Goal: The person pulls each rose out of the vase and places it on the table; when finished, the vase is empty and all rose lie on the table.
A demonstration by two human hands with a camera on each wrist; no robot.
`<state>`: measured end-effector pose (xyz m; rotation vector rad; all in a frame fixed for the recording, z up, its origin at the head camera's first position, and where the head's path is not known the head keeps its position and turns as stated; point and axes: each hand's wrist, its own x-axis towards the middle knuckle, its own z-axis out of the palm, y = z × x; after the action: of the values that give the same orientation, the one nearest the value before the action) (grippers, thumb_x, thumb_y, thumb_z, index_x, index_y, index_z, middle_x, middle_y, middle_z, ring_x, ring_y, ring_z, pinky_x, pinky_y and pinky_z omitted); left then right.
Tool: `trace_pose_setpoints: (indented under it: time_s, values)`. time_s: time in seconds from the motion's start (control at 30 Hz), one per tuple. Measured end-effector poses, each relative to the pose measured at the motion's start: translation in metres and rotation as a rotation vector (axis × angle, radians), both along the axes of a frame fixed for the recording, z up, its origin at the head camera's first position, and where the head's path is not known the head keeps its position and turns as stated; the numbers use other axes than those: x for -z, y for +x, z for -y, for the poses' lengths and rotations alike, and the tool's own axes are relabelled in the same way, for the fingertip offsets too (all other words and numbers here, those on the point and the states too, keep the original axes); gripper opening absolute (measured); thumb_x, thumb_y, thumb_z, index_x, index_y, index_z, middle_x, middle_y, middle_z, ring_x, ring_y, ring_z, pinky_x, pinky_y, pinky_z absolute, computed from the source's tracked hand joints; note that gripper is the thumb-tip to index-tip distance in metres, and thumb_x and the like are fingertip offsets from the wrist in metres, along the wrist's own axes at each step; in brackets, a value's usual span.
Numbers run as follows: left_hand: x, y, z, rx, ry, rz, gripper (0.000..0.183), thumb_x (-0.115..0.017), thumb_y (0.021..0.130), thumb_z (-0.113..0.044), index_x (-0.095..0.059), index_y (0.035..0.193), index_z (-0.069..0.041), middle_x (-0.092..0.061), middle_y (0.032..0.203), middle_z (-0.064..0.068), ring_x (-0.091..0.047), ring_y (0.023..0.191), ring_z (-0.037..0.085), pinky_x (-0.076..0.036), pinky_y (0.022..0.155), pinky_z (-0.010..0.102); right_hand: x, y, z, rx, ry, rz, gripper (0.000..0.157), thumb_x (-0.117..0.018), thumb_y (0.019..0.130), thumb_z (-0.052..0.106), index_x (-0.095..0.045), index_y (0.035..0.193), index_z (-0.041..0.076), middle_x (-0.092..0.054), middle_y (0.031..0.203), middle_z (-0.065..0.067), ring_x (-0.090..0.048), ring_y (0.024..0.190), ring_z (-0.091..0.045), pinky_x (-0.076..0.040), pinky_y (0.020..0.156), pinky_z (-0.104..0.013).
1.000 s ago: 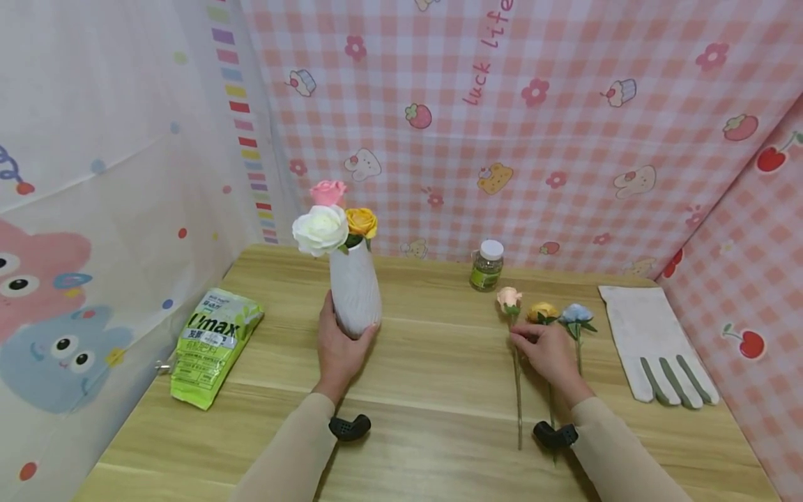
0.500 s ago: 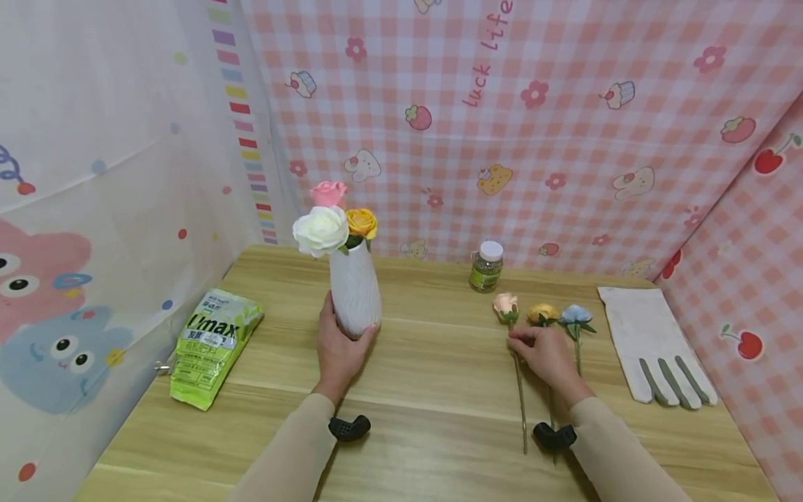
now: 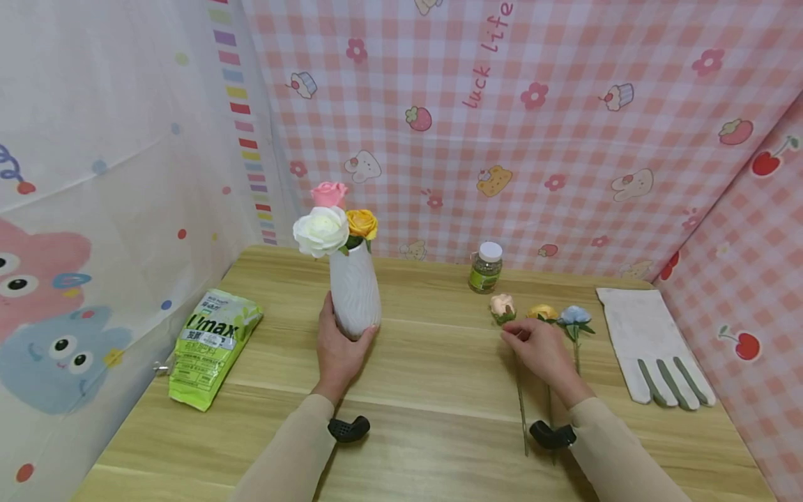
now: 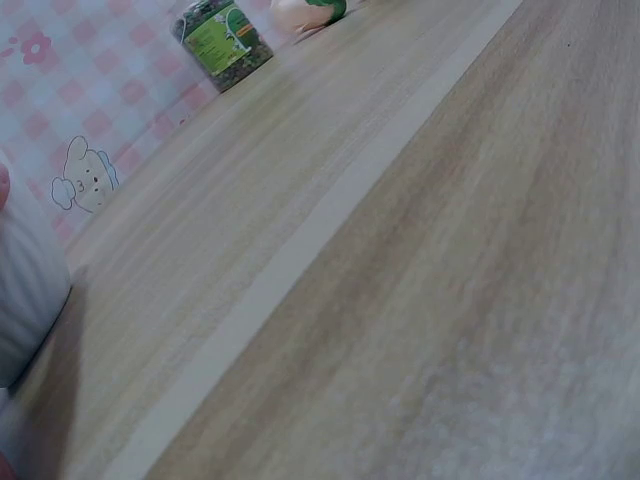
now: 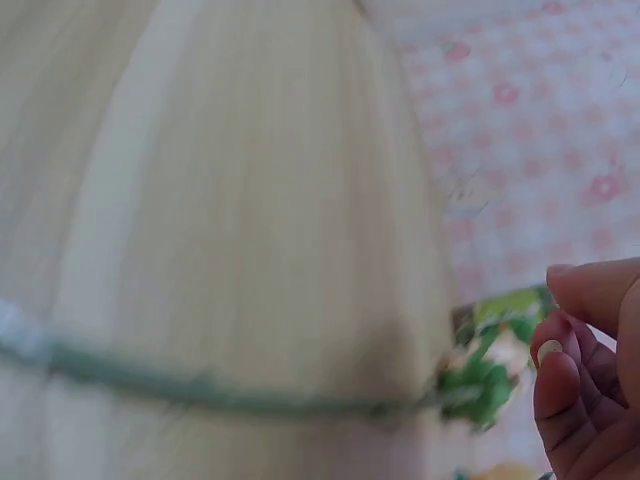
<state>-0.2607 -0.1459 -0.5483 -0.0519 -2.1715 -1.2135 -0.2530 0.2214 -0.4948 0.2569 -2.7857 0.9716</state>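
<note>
The left hand (image 3: 341, 348) is gripping the vase (image 3: 355, 286); the right hand (image 3: 544, 352), loosely parted and apparently empty, is seemingly adjusting the peach rose (image 3: 502, 305) at its ten o'clock, lifting requiring a pinch.

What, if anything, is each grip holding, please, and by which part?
The left grip holds the vase by its lower part; whether the right grip holds the peach rose cannot be told.

white textured vase (image 3: 355, 289), three blooms (image 3: 321, 231) atop; long-stemmed peach rose (image 3: 502, 305), right of it
</note>
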Motion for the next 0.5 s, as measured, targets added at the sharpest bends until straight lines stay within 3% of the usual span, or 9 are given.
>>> trace_pose_setpoints:
  time_s: [0.17,0.33,0.5]
  values:
    - [0.000,0.000,0.000,0.000,-0.005,-0.004,0.104,-0.083,0.073,-0.033,-0.021,0.153,-0.011,-0.040,0.145,0.014,-0.041,0.131,0.029,-0.035,0.104,0.048,-0.022,0.002,0.018,-0.045,-0.060,-0.006,0.017,-0.070,0.089,0.025,-0.076,0.100,0.013,-0.072,0.089,0.001,-0.063,0.075,-0.014,-0.050,0.062,-0.031]
    - [0.001,0.000,0.001,-0.004,-0.005,0.001,0.102,-0.081,0.075,-0.034,-0.021,0.153,-0.012,-0.041,0.144,0.014,-0.042,0.130,0.029,-0.035,0.104,0.047,-0.046,0.004,0.039,-0.121,-0.188,0.006,0.018,-0.069,0.090,0.022,-0.075,0.104,0.013,-0.071,0.092,-0.001,-0.062,0.077,-0.015,-0.050,0.060,-0.030]
    - [0.001,0.000,0.000,-0.009,-0.007,0.017,0.102,-0.081,0.074,-0.037,-0.020,0.153,-0.013,-0.040,0.144,0.014,-0.041,0.131,0.027,-0.035,0.104,0.047,-0.063,0.001,0.061,-0.191,-0.272,0.030,0.023,-0.067,0.091,0.029,-0.072,0.109,0.016,-0.069,0.093,0.003,-0.062,0.080,-0.014,-0.052,0.065,-0.032]
